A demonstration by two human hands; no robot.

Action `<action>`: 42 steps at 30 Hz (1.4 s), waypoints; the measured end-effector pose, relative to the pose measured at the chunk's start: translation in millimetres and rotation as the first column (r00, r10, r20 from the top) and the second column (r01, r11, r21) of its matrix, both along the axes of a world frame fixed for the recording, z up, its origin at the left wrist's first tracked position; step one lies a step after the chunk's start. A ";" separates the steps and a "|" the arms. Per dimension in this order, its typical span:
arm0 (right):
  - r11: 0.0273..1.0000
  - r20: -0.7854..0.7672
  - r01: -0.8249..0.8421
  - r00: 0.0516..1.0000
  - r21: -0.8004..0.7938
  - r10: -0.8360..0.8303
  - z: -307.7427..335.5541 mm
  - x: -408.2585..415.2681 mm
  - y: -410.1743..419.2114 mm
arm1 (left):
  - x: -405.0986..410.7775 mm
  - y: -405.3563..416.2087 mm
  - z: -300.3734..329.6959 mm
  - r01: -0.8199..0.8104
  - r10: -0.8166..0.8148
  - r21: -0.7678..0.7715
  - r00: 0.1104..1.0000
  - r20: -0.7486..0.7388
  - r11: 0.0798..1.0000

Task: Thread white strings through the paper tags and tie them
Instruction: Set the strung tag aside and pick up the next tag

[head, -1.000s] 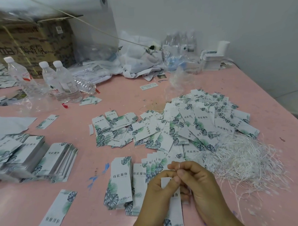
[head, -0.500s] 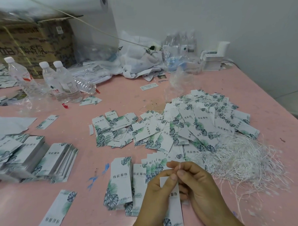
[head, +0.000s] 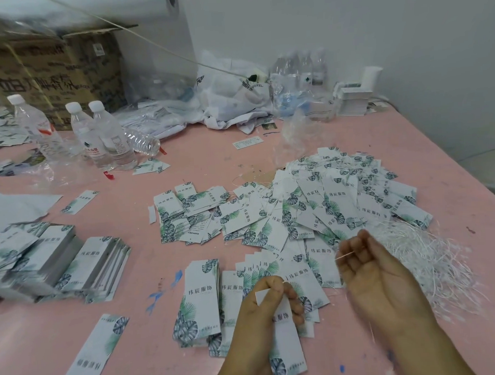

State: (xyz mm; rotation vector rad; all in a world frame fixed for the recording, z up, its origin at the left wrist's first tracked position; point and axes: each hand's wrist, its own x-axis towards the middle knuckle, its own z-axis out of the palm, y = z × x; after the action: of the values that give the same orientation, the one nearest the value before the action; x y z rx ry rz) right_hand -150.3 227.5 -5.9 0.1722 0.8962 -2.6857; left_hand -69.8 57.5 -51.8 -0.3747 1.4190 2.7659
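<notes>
We see a smooth pink table [head: 267, 146]. On it, a fluffy heap of thin white strings [head: 430, 253] lies beside our right hand [head: 383, 280], which pinches one string [head: 346, 255]. Our left hand [head: 263, 308] grips a flat paper tag [head: 287, 338].

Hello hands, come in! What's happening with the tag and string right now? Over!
Left hand pinches paper tag at its top. Right hand palm up, white string across its fingers. Loose string pile beside it; nothing blocking.
</notes>
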 end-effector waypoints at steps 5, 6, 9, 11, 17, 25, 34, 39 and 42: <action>0.990 -0.004 0.058 0.998 0.128 -0.058 -4.9 -4.3 7.2 | -0.5 5.2 0.8 -0.006 0.006 0.021 1.000 -0.024 1.000; 0.975 -0.012 0.072 0.997 0.210 -0.071 -6.9 -4.1 6.0 | -1.0 4.3 1.3 -0.022 0.023 0.032 0.999 -0.025 0.999; 0.909 -0.013 0.114 0.993 0.402 -0.119 -12.9 -4.2 6.7 | -1.4 -0.3 2.4 -0.062 0.063 0.072 0.998 -0.016 0.995; 0.861 -0.028 0.153 0.987 0.485 -0.159 -13.9 -5.1 12.2 | -0.8 -1.4 3.0 -0.073 0.074 0.099 0.997 -0.013 0.992; 0.802 -0.085 0.196 0.980 0.564 -0.180 -7.3 -8.5 27.6 | -0.3 -1.4 5.5 -0.100 0.100 0.089 0.995 0.003 0.991; -0.260 -0.473 0.491 0.871 0.831 0.133 3.6 14.2 16.5 | 2.0 -0.5 2.0 -0.051 0.051 -0.037 0.999 0.010 0.998; 0.418 -0.583 0.408 0.610 0.811 0.536 -20.9 39.9 -35.9 | 4.7 0.3 5.2 -0.002 0.002 -0.150 1.000 -0.005 0.989; 0.387 -0.615 0.478 0.593 0.789 0.520 -24.2 38.2 -35.8 | 5.2 0.1 10.6 -0.013 0.018 -0.147 0.999 0.031 0.989; 0.369 -0.639 0.523 0.600 0.768 0.481 -26.3 38.2 -35.7 | 6.0 -0.5 10.9 -0.017 0.025 -0.160 0.999 0.048 0.987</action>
State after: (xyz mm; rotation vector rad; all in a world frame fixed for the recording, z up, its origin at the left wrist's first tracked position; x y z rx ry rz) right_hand -112.1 191.8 -32.2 -0.9500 2.6853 -1.6760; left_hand -63.8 57.0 -40.9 -0.4609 1.6386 2.6460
